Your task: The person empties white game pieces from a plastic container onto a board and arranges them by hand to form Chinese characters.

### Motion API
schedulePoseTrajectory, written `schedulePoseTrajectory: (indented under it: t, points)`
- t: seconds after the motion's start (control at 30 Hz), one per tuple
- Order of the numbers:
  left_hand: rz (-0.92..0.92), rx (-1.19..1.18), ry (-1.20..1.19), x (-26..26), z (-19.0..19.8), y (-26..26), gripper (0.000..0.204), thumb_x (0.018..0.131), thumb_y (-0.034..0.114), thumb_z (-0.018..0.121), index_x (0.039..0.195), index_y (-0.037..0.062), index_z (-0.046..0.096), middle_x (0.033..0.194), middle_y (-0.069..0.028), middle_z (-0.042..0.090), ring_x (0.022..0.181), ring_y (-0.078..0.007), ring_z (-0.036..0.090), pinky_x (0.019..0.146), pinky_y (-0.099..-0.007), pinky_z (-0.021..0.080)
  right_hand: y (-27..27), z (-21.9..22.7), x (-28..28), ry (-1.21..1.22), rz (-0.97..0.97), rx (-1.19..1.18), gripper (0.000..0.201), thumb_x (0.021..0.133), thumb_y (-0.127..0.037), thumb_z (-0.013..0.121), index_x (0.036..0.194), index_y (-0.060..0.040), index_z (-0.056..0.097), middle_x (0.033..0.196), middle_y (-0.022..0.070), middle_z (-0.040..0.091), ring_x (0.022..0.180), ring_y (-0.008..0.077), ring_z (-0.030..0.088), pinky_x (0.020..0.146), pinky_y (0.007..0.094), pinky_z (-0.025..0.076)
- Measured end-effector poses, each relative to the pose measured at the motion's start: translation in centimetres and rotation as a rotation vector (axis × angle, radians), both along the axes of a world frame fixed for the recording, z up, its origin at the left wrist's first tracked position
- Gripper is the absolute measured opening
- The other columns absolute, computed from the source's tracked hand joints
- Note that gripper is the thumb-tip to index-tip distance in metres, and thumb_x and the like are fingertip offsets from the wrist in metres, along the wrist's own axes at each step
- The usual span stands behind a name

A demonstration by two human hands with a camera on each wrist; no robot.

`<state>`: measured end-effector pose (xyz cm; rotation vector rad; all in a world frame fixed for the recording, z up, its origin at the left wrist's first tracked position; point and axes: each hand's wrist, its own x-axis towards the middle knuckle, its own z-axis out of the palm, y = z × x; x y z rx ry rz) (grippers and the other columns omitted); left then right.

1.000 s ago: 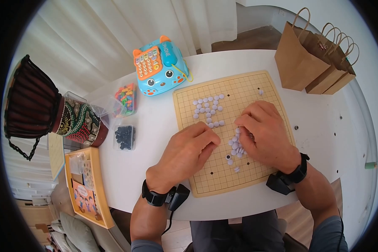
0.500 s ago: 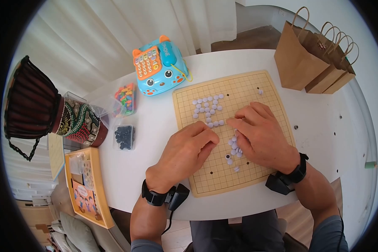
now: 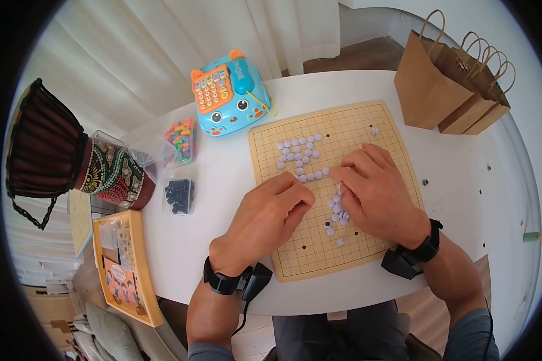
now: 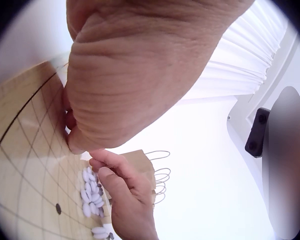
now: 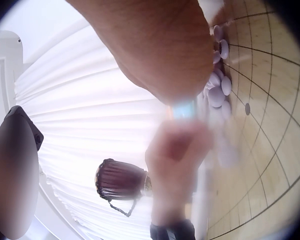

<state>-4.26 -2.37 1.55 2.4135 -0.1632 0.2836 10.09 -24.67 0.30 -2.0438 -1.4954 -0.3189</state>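
Note:
A wooden grid board point(image 3: 295, 259) lies on the white table, with small white Go stones point(image 3: 295, 150) laid out in a pattern on its left half. My right hand point(image 3: 379, 195) is over the board, its index fingertip right beside the end stone point(image 3: 326, 171) of the pattern's lowest row, thumb apart. Under and beside that hand lies a loose heap of white stones point(image 3: 336, 207), partly hidden by it. My left hand point(image 3: 265, 213) rests on the board below the pattern, fingers loosely bent, holding nothing visible; its fingertips are partly hidden in the left wrist view.
A blue toy phone point(image 3: 229, 114) stands behind the board. To the left are a box of black stones point(image 3: 178, 197), a box of coloured pieces point(image 3: 180, 141), a drum point(image 3: 111, 171) and a wooden tray point(image 3: 140, 271). Paper bags point(image 3: 430, 90) stand at the back right.
My right hand has moved left to the lowest row and then back slightly right. One more white stone now shows at that row's right end. The left hand stays still.

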Motion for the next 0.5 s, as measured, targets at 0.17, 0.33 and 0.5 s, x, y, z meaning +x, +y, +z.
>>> schedulePoseTrajectory:
  t: [0.17,0.33,0.5]
  points:
    - [0.006,-0.004,0.001,0.01,0.07,0.04,0.018,0.097,-0.004,0.083,0.108,0.0070,0.075,0.103,-0.0109,0.071,0.090,-0.0348,0.074,0.076,-0.0424,0.061,0.02,-0.08,-0.17,-0.015,-0.011,0.012,0.031,0.092,-0.006,0.074,0.123,-0.0018,0.078,0.112,0.0115,0.065,0.109,0.0324,0.063,0.108,0.0484,0.051]
    - [0.028,0.006,0.028,-0.06,0.21,0.08,0.016,0.098,-0.002,0.084,0.108,0.0056,0.075,0.103,-0.0103,0.072,0.089,-0.0302,0.076,0.078,-0.0391,0.063,-0.23,0.04,-0.22,0.105,0.004,-0.115,0.040,0.092,-0.003,0.074,0.132,-0.0049,0.076,0.125,0.0134,0.066,0.126,0.0432,0.061,0.117,0.0552,0.047]
    - [0.055,0.014,0.054,-0.14,0.24,0.04,0.017,0.099,0.000,0.085,0.112,0.0053,0.075,0.103,-0.0100,0.072,0.088,-0.0273,0.077,0.078,-0.0377,0.064,-0.01,-0.01,-0.19,0.055,0.003,-0.071,0.034,0.093,-0.005,0.073,0.127,-0.0047,0.077,0.119,0.0124,0.065,0.119,0.0381,0.061,0.114,0.0523,0.048]
